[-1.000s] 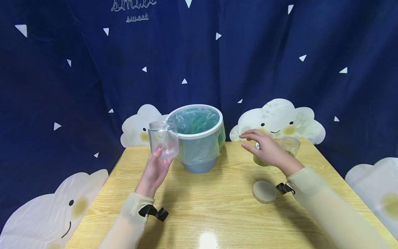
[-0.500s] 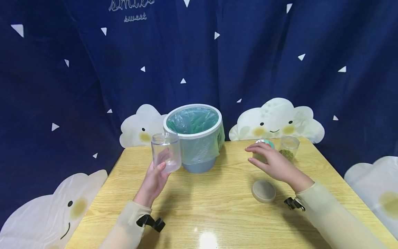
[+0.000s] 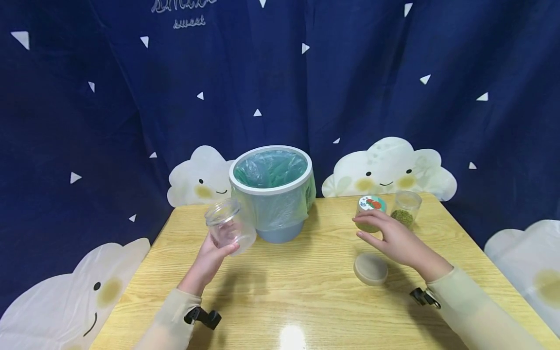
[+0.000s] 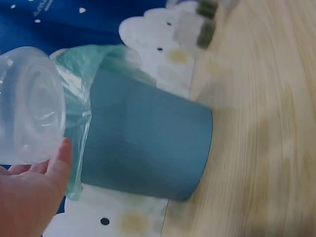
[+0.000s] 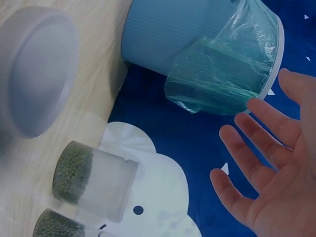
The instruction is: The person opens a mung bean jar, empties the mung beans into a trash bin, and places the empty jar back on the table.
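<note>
Beside the lined bin [image 3: 280,236], gripping the tilted clear jar [image 3: 231,229] low with the left hand [image 3: 209,258]; holding nothing with the spread right hand [image 3: 397,239] near the lidded jar [image 3: 372,203]. Possibly risking a drop by clasping so low, or a topple by reaching carelessly. Overlapping the lidded jar with that hand in the head view, yet appearing well apart in the right wrist view.

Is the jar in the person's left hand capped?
No, the clear jar tilts in the left hand with its mouth uncovered.
</note>
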{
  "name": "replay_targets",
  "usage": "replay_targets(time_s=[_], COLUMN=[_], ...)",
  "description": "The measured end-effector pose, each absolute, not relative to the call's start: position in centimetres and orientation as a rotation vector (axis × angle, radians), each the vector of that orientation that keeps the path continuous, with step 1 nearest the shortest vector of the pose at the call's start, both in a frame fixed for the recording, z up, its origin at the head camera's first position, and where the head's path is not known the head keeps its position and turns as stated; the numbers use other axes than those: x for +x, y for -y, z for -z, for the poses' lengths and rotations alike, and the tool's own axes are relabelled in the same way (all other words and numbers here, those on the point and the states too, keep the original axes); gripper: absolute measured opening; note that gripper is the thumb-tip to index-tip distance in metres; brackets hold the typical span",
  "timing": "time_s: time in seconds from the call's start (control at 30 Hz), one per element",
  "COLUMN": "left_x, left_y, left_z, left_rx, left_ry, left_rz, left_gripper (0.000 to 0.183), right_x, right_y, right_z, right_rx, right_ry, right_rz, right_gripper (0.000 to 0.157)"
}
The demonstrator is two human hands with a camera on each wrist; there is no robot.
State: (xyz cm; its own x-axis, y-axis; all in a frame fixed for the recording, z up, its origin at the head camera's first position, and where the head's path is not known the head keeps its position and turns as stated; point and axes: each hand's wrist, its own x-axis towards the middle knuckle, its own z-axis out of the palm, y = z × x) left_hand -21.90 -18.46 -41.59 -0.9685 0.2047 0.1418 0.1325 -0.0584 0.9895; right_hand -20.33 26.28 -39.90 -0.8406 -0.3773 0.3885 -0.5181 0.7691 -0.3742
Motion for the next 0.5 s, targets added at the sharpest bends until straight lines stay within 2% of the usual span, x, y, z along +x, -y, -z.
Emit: replay_targets(time_s=[0.3,0.5], left_x=[-22.7,-23.2], left_y=[20.0,20.6], left_z=[43.4,45.2], left_rx=[0.348,0.366], left_ry=[-2.629,-2.674], left_rz=[-1.774,-1.661], left_gripper=[0.083,0.089], right_x=[-19.9,-19.6], right_y=[-26.9,-26.9], right_z=[40.8,41.5], right_rx=[0.734,0.779], right_ry=[2.689,2.722], right_rz=[-0.648,-0.587], right_gripper=[0.041,0.053])
